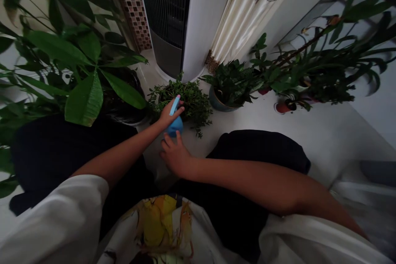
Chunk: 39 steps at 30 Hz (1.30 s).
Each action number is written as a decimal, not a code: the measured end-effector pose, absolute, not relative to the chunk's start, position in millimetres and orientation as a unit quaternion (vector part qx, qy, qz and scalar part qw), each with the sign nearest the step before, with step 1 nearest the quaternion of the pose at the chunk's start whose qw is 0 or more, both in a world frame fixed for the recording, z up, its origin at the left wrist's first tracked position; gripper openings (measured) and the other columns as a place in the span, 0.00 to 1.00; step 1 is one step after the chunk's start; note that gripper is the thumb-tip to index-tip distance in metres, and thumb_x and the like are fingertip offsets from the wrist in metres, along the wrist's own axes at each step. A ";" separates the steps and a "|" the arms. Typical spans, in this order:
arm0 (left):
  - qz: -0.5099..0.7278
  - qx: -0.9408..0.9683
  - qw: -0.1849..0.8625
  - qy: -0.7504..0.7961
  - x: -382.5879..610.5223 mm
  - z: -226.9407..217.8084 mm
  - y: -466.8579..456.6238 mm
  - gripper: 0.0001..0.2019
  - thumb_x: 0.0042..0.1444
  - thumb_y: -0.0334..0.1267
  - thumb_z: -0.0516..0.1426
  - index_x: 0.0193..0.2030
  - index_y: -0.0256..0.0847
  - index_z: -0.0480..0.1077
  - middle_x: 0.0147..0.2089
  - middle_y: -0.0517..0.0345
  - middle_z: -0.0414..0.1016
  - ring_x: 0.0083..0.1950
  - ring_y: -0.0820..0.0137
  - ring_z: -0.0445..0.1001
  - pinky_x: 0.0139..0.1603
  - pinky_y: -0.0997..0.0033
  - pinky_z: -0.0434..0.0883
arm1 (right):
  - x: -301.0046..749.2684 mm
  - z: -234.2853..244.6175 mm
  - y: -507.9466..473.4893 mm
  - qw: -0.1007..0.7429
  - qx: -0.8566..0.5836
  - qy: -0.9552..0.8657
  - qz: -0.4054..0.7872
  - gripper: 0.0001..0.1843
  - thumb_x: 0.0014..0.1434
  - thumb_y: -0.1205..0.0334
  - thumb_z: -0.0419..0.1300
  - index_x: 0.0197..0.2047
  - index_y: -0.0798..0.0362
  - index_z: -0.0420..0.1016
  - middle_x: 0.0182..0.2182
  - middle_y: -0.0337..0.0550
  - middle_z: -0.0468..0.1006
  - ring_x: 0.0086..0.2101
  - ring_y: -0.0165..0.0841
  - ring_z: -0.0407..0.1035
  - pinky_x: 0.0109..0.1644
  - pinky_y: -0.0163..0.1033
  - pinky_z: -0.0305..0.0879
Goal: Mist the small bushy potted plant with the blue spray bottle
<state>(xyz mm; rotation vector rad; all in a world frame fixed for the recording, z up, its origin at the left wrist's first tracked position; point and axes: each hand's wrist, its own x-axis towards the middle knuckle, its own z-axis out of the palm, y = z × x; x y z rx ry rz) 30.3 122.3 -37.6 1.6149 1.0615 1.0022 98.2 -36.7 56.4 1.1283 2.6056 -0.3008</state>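
My left hand (168,115) is closed around the neck of a small blue spray bottle (175,127), whose light blue spray head sticks up past my fingers. Just below the bottle is my right hand (177,157), with its fingers apart and the fingertips at the bottle's lower end; whether they touch it I cannot tell. Directly beyond the bottle spreads a low, bushy potted plant (194,101) with small green leaves. Its pot is mostly hidden by foliage.
A large broad-leaved plant (83,95) crowds the left side. A tall floor unit (168,49) and a cream curtain (238,16) stand behind. To the right are a plant in a round pot (222,101), a small red pot (281,107) and long-leaved greenery (328,57).
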 end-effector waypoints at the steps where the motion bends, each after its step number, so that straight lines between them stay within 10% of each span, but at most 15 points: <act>1: 0.415 0.673 0.455 0.410 31.7 -34.1 123.0 0.16 0.55 0.44 0.60 0.47 0.36 0.73 0.54 0.44 0.79 0.53 0.61 0.78 0.58 0.63 0.72 | 98.4 55.5 -36.6 0.139 0.392 0.903 -0.104 0.18 0.70 0.62 0.52 0.55 0.53 0.79 0.65 0.56 0.69 0.70 0.54 0.51 0.70 0.75 0.50; 9: 0.313 0.688 0.404 0.515 39.7 -17.8 126.2 0.09 0.59 0.36 0.54 0.32 0.38 0.73 0.32 0.55 0.79 0.37 0.66 0.78 0.46 0.70 0.72 | 100.5 52.5 -36.5 0.139 0.384 0.906 -0.113 0.17 0.65 0.59 0.60 0.54 0.56 0.79 0.62 0.59 0.71 0.68 0.54 0.53 0.71 0.75 0.46; 29: 0.059 0.668 0.377 0.639 52.0 -50.1 86.4 0.17 0.66 0.46 0.53 0.39 0.37 0.79 0.39 0.46 0.81 0.41 0.57 0.79 0.35 0.70 0.64 | 106.7 45.4 -41.4 0.179 0.347 0.912 -0.130 0.17 0.64 0.59 0.59 0.54 0.55 0.79 0.61 0.57 0.72 0.65 0.51 0.58 0.70 0.67 0.56; 39: 0.165 0.575 0.356 0.718 38.5 -57.2 104.2 0.16 0.62 0.46 0.53 0.35 0.38 0.78 0.35 0.44 0.80 0.39 0.56 0.79 0.36 0.68 0.67 | 105.8 51.3 -39.6 0.211 0.337 0.908 -0.134 0.19 0.68 0.60 0.55 0.58 0.52 0.78 0.65 0.54 0.69 0.69 0.51 0.54 0.71 0.67 0.54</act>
